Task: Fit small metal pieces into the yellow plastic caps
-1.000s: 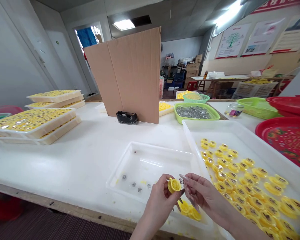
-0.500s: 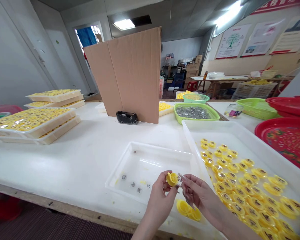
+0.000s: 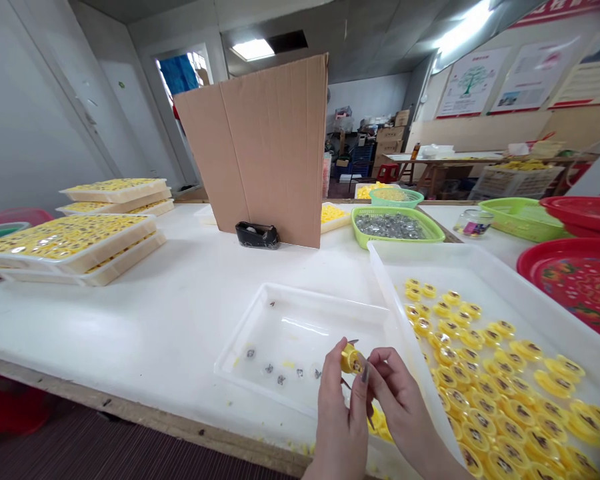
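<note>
My left hand (image 3: 337, 413) is closed around a small round yellow plastic piece (image 3: 349, 359), gripped between thumb and fingers and tilted toward me. A small clear disc with a dark print (image 3: 357, 364) sits at its open face. My right hand (image 3: 403, 403) pinches at that disc's edge, its fingertips touching the yellow piece; how far the disc is seated I cannot tell. Behind my hands is a shallow white tray (image 3: 325, 298) with several loose printed discs in it. More yellow pieces (image 3: 381, 427) lie below, partly hidden by my hands.
A large white tray (image 3: 460, 257) at right holds many finished-looking yellow pieces. Beyond stand a green basket (image 3: 437, 237) of clear discs, a cardboard sheet (image 3: 275, 153) and a black tape dispenser (image 3: 257, 237). Stacked full trays (image 3: 125, 257) are at left, red trays (image 3: 535, 257) at far right.
My right hand has brought the clear printed disc against the yellow piece's open face. My left hand has turned the piece, and both hands are closer together.
</note>
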A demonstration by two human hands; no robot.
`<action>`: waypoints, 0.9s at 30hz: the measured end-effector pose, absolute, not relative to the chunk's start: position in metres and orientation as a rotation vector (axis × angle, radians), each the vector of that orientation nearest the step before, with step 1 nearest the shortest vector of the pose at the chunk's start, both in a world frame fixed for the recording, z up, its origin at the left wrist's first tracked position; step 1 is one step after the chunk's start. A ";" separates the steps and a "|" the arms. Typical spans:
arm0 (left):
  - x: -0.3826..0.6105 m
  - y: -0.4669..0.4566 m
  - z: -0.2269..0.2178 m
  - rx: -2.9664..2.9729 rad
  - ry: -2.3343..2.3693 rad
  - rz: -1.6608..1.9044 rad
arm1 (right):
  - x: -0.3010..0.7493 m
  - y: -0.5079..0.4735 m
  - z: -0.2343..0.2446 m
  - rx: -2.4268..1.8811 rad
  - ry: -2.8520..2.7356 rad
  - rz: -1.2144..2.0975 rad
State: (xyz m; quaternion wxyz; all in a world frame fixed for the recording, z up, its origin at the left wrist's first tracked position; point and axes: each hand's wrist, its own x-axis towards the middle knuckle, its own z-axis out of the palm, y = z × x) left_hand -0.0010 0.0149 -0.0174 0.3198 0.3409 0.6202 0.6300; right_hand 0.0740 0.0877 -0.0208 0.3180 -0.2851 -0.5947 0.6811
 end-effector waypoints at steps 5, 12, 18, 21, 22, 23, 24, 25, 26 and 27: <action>0.000 0.017 -0.020 0.842 1.626 1.676 | 0.075 0.088 -0.022 -0.739 -1.602 1.758; -0.001 0.015 -0.019 0.905 1.513 1.747 | 0.082 0.087 -0.021 -0.729 -1.683 1.591; 0.010 0.018 -0.022 0.886 1.470 1.862 | 0.083 0.082 -0.021 -0.751 -1.619 1.553; 0.013 0.020 -0.027 0.834 1.468 1.916 | 0.080 0.078 -0.017 -0.788 -1.563 1.584; 0.013 0.021 -0.029 0.813 1.458 1.919 | 0.078 0.077 -0.016 -0.796 -1.561 1.639; 0.012 0.021 -0.030 0.792 1.441 1.927 | 0.077 0.078 -0.015 -0.795 -1.573 1.701; 0.010 0.021 -0.032 0.771 1.427 1.939 | 0.077 0.079 -0.014 -0.786 -1.605 1.745; 0.009 0.021 -0.032 0.750 1.420 1.951 | 0.077 0.082 -0.014 -0.781 -1.656 1.746; 0.007 0.021 -0.033 0.730 1.422 1.962 | 0.078 0.086 -0.013 -0.779 -1.723 1.700; 0.006 0.021 -0.033 0.714 1.426 1.971 | 0.080 0.090 -0.012 -0.777 -1.799 1.618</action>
